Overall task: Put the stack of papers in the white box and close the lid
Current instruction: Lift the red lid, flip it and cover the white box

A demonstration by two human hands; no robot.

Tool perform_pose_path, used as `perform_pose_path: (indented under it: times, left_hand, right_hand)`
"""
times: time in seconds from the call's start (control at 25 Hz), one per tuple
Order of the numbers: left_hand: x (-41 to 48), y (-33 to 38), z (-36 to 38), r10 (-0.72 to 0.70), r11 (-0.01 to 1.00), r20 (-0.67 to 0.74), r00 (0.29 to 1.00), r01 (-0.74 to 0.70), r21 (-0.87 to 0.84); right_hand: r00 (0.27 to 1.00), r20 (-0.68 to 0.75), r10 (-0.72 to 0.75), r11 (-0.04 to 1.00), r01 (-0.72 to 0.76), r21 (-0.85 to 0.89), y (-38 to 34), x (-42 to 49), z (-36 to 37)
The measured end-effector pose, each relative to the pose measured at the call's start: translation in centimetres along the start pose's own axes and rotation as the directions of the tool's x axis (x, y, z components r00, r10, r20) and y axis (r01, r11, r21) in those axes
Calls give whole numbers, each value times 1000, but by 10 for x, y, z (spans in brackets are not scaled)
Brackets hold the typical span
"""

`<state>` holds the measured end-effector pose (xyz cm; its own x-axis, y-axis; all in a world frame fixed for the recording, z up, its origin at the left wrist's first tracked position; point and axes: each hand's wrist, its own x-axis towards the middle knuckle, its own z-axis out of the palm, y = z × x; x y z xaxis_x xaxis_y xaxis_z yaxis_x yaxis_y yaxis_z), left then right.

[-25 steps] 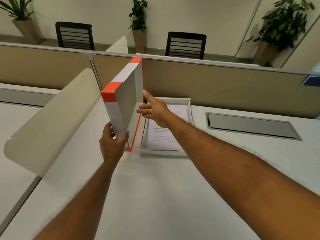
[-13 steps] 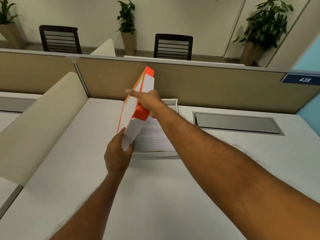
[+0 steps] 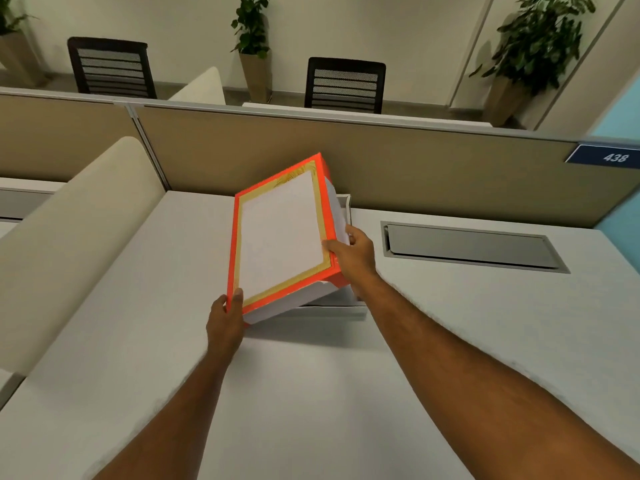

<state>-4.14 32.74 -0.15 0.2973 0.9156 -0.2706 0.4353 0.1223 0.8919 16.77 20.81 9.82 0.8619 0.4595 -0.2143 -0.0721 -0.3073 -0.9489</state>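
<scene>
A white lid (image 3: pixel 282 233) with an orange and gold border hangs tilted over the white box (image 3: pixel 341 309), top face towards me, its left side raised. My left hand (image 3: pixel 225 318) grips the lid's near left corner. My right hand (image 3: pixel 351 252) grips its right edge. Only the box's front wall and far right corner show under the lid. The lid hides the stack of papers.
A beige partition (image 3: pixel 398 168) runs just behind the box. A metal cable flap (image 3: pixel 467 245) is set in the white desk (image 3: pixel 311 393) to the right. A cream curved divider (image 3: pixel 69 237) bounds the desk on the left.
The lid stood on edge left of the box with only my left hand on it. It has turned top face up and swung over the box, and my right hand has taken its right edge.
</scene>
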Motion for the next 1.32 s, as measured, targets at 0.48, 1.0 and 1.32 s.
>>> perform_pose_path:
  times: [0.48,1.0,1.32]
  left_hand:
    - [1,14,20,233,972,-65,970,-235,-25]
    - [16,43,26,238,962,-129,963,-252,-105]
    - [-3,17,26,246,961,-61,967,-252,-117]
  right_hand:
    - [997,54,47,986,-55,154,68,17,-43]
    - [976,103,194,967,-208,149,55,49,-37]
    - [982,79,171,969,-182,166,83,34,-44]
